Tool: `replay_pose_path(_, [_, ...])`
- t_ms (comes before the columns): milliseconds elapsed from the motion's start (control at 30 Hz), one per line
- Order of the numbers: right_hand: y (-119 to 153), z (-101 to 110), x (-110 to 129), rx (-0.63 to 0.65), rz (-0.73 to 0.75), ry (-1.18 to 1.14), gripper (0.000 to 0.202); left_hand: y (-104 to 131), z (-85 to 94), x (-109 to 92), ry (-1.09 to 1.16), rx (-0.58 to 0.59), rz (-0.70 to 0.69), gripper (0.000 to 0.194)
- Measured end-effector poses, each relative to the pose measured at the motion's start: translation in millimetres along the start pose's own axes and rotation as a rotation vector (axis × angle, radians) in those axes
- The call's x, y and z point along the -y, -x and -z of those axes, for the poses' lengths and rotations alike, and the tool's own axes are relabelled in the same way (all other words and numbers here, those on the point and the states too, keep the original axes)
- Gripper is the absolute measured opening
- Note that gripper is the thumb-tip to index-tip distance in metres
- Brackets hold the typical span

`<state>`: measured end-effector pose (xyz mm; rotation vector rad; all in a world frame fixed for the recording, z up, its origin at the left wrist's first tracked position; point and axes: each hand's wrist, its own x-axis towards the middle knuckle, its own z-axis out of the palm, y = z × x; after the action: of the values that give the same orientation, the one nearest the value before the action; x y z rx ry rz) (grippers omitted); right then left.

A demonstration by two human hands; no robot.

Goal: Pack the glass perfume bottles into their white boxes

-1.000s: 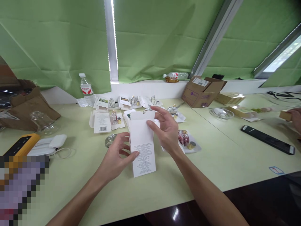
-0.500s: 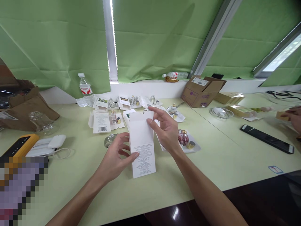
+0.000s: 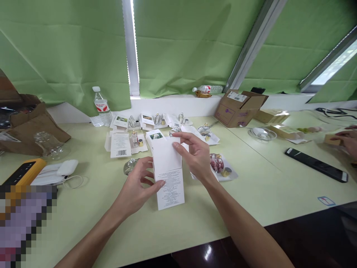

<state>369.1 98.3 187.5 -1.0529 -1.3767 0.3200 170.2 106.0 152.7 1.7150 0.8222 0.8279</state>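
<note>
Carton (image 3: 167, 158) in near centre, white, upright-ish over the table (image 3: 134, 234), printed panel (image 3: 171, 191) low, blank panel above the crease. Left hand (image 3: 141, 182) grips the left edge, thumb on print, fingers curled behind. Right hand (image 3: 196, 154) pinches the upper right, thumb in front, fingers at the top edge.

Handling, my judgement: light, even grip on both sides; bend only along the crease, thin board likely dents under a hard thumb. Left steadies, right guides the panel square; forcing it could tear a corner.

Carton's inside and back: hidden, contents can't be told. Left fingertips behind it out of sight. Print too small to read. Base: can't tell if touching the table.

Just beyond: round glass bottle (image 3: 128, 167) partly behind the left hand; red-patterned bottle (image 3: 216, 162) partly cut by the right hand, gold cap (image 3: 226, 172) beside it. Picture card (image 3: 156, 136) half covered by the carton. Right edge: co-worker's hand (image 3: 347, 141) cropped, its object unclear. Lower left: item (image 3: 23, 227) pixelated, unreadable.

Farther: opened packs with small bottles overlap, details mushy. Back: water bottle (image 3: 102, 108) upright, cardboard box (image 3: 232, 111) tilted, inside not visible.
</note>
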Motion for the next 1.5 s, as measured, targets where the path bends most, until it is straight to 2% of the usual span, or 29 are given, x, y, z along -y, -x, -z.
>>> replay_pose_path(400, [0.3, 0.2, -0.3, 0.022, 0.004, -0.006, 0.019, 0.0, -0.3, -1.7, 0.002, -0.013, -0.004, 0.052])
replay_pose_path(633, [-0.4, -0.1, -0.7, 0.027, 0.017, -0.002, 0.007, 0.0, -0.6, -1.7, 0.005, -0.006, 0.001, 0.051])
replay_pose_path(900, [1.4, -1.0, -0.4, 0.071, 0.017, 0.012, 0.015, 0.1, -0.5, -0.4, 0.012, -0.009, -0.006, 0.052])
replay_pose_path(1233, [2.2, -1.0, -1.5, 0.103, 0.022, 0.0, 0.012, -0.6, 0.7, 1.0, 0.021, 0.0, -0.002, 0.053])
replay_pose_path(1500, [2.2, -3.0, -2.2, 0.169, 0.101, -0.023, 0.013, -1.0, 1.1, 1.0, 0.02, 0.011, -0.017, 0.053])
